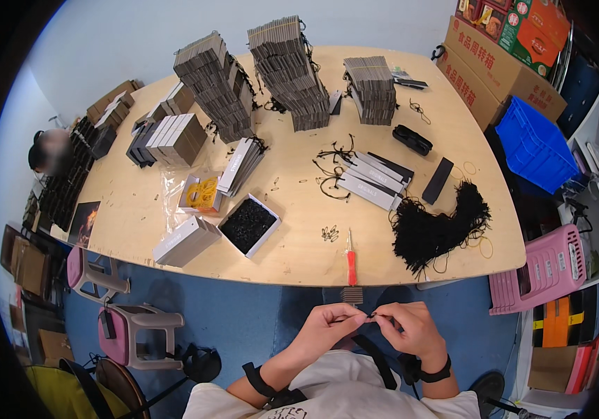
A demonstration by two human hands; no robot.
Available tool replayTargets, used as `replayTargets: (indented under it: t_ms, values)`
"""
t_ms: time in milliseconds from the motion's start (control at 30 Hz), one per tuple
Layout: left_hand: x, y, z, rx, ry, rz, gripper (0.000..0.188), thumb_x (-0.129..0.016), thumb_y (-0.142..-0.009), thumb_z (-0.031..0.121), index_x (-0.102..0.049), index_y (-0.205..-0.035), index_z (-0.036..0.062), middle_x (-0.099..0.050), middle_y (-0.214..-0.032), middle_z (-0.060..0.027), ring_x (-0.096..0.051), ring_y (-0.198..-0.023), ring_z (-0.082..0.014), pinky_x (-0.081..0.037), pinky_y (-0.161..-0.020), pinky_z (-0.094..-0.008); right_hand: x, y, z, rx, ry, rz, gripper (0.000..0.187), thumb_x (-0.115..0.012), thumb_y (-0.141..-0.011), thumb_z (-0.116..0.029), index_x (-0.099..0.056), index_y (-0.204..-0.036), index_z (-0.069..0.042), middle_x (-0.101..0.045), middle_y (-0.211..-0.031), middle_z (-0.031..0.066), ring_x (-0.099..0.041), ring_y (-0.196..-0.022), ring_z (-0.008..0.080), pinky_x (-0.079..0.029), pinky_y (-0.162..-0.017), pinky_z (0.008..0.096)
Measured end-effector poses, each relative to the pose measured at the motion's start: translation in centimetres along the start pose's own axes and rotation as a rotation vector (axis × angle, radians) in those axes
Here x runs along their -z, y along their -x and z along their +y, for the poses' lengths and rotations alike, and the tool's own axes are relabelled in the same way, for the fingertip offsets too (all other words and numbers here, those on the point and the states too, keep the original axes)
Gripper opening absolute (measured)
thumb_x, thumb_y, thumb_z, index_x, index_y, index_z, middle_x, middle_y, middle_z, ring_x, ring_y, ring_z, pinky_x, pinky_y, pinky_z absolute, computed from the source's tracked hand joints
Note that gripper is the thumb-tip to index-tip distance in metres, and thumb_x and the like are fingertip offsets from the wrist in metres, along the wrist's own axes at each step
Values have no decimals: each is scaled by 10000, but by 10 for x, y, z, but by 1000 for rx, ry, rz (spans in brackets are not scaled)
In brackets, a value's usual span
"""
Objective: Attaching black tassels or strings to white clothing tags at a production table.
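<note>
Table (292,262) of pale wood filling the middle of the view, rounded at the corners. Beyond its right end, brown cardboard boxes (495,73) stacked against the wall, a blue plastic crate (533,143) just below them, and a pink stool (547,269) tipped on its side lower down. Pink-and-grey stools (135,332) on the blue floor at lower left.

Along the far edge, three tall stacks of dark tags (289,70) (the left one leaning), with lower grey bundles (170,136) to their left. Heap of black strings (435,223) near the right front, well apart from the stacks. Fan of grey-and-black tags (373,178) with looped cords at centre. White open box of small black pieces (249,225) at left front, a grey tag bundle (186,241) touching its left side, a clear bag with an orange packet (200,192) just behind. Red-handled tool (351,262) lying at the front edge, a small cluster of pins (329,232) just beside it.

Below the table edge, over the lap: left hand (331,325) and right hand (411,328), fingertips meeting. Both pinched shut on a thin black string (373,315) stretched between thumb and forefinger of each hand. Small dark tag stack (352,295) just above the hands, too small to tell whether touched. Black bands on both wrists.
</note>
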State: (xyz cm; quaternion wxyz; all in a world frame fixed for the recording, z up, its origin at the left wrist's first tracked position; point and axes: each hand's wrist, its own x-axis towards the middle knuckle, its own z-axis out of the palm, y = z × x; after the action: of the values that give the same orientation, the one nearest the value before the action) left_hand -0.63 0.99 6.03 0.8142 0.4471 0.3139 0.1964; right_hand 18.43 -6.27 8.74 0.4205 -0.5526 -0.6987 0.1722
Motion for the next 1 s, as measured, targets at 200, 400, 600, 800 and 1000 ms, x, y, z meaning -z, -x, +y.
replayTargets:
  t_ms: [200, 400, 600, 800, 1000]
  values:
    - [0, 1, 1, 4, 18, -2, 177, -616, -967, 182, -699, -1038, 44, -576, -722, 77, -480, -620, 2, -422, -537, -180, 0, -1, 0, 3, -14, -6, 96, -693, -794, -26, -639, -872, -36, -649, -679, 87, -625, -536, 240, -472, -488, 316]
    - [3, 1, 0, 68, 31, 21, 162, -620, -956, 108, -677, -1022, -29, -700, -969, -48, -608, -868, -54, -479, -808, -203, -1, -2, 0, 38, -60, 11, 110, -695, -773, 13, -637, -859, -25, -655, -663, 77, -598, -491, 192, -444, -463, 281]
    - [0, -1, -2, -7, -5, -27, 174, -607, -971, 192, -698, -1025, 54, -571, -724, 89, -443, -604, 13, -393, -532, -169, -3, 0, 6, 73, -31, 32, 123, -687, -731, 25, -627, -824, -28, -663, -665, 63, -585, -483, 170, -441, -459, 270]
    - [-5, 3, 7, 43, 0, -24, 177, -630, -957, 168, -699, -956, 6, -602, -779, 53, -427, -705, -3, -361, -668, -182, -5, 1, -1, -55, -133, 65, 103, -672, -697, 10, -643, -777, -49, -670, -660, 32, -522, -460, 129, -394, -439, 238]
    - [-2, 5, 5, 59, -4, -48, 160, -630, -954, 152, -700, -959, 8, -587, -756, 70, -423, -682, 1, -351, -652, -174, -4, 2, -1, -63, -151, 61, 89, -681, -720, 0, -651, -789, -48, -679, -690, 31, -528, -477, 123, -393, -442, 242]
